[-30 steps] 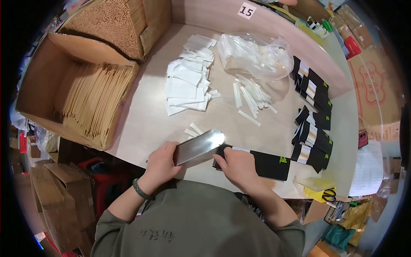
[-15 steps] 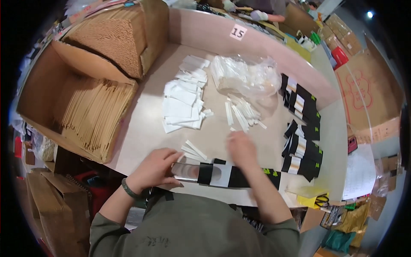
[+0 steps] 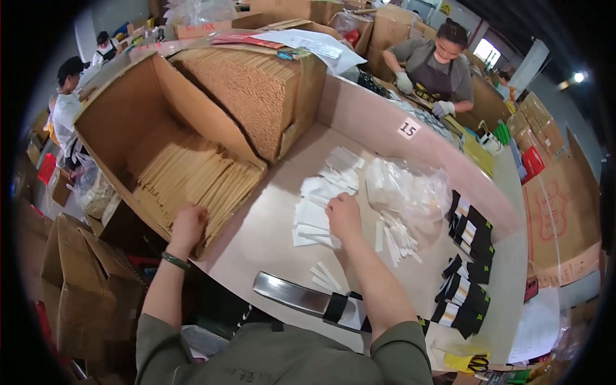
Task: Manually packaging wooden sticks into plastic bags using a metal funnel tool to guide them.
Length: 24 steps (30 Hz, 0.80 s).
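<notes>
My left hand point(image 3: 188, 226) is at the near end of a row of thin brown cardboard pieces point(image 3: 215, 173) in an open carton; its fingers are curled in, and what they grip is hidden. Over the pile of white paper slips point(image 3: 311, 215), my right hand point(image 3: 345, 215) has its fingers bent together, fingertips at the slips; I cannot make out anything in them. A shiny curved metal strip point(image 3: 292, 295) lies across the near table edge, a black band point(image 3: 335, 308) and a white slip around its right part. My right forearm hides its right end.
Narrow white strips point(image 3: 396, 239) lie beside a clear plastic bag point(image 3: 407, 189) of white pieces. Black-wrapped packs point(image 3: 465, 289) are stacked at right, near yellow-handled scissors point(image 3: 478, 364). A second carton point(image 3: 247, 83) stands behind the first. Beyond the divider a gloved co-worker point(image 3: 443, 70) works.
My left hand has let go of the metal strip and moved up left to the carton. My right hand has moved to the white slips. The view has tilted up and turned left.
</notes>
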{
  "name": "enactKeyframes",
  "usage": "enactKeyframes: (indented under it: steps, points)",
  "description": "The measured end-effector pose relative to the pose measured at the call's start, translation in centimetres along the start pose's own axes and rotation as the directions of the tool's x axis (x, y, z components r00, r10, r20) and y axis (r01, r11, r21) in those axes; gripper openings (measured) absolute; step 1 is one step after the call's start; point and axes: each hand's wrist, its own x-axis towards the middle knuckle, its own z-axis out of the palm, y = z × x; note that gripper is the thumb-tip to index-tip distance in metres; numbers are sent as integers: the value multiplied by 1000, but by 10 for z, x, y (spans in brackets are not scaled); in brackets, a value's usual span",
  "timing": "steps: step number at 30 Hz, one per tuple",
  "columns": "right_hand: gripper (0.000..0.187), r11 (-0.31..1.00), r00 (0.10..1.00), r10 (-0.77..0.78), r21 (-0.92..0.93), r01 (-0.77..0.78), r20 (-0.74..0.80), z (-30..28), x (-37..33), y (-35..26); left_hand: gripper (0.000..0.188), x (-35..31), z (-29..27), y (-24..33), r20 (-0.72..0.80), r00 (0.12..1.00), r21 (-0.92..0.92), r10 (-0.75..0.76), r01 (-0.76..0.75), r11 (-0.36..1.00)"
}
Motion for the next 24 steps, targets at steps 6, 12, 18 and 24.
enactKeyframes:
  steps: [6, 12, 18, 24]
  points:
    - [6, 985, 982, -174, -25, 173, -73, -58, -39, -42, 18, 3, -12, 5, 114, 993, 14, -42, 41, 999]
    - [8, 905, 772, -269, 425, -2, 576, -74, -121, -80, 20, 25, -19, -8, 172, 985, -15, -9, 12, 1000]
    - [10, 887, 929, 76, 402, -230, 363, -68, -154, -103, 15, -9, -35, 39, -93, 976, -430, -195, 138, 892]
    - [21, 970, 993, 40, 234, -66, 113, -72, -179, -100, 12, -77, -7, 102, 372, 843, -781, 389, 57, 622]
